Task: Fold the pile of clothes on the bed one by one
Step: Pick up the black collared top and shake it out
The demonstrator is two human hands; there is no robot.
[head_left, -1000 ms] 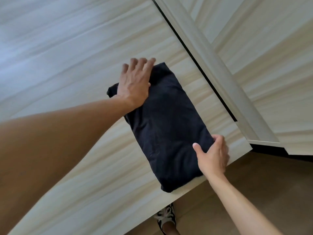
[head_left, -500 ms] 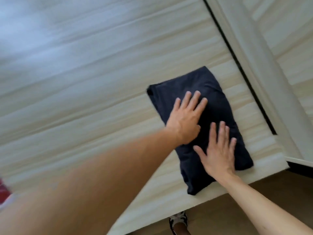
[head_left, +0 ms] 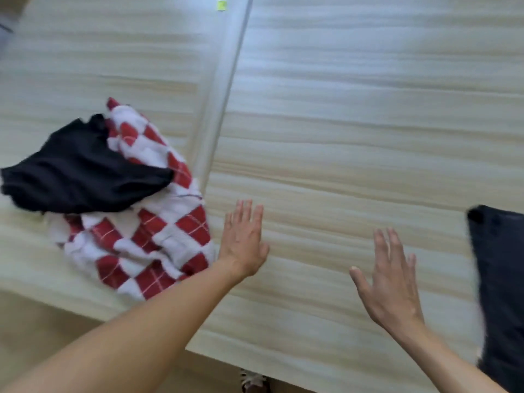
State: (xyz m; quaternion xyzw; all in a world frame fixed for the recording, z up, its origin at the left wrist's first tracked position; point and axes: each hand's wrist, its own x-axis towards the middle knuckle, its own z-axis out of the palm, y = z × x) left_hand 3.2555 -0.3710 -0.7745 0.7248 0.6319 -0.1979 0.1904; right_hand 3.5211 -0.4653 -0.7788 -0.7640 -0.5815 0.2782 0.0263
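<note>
Both my hands have come off the folded dark garment [head_left: 502, 293], which now lies at the right edge of the bed [head_left: 354, 123]; that piece reads as done. View has swung left to the unfolded pile: black garment [head_left: 76, 171] atop a red-and-white checked one [head_left: 158, 239]. Left hand [head_left: 243, 242] flat, fingers spread, empty, just beside the checked cloth. Right hand [head_left: 394, 285] open, empty, over bare bed.

Matt streaked bed cover [head_left: 354, 131], fluffy red-and-white checked cloth [head_left: 158, 242], soft matt black garment [head_left: 76, 174]
</note>
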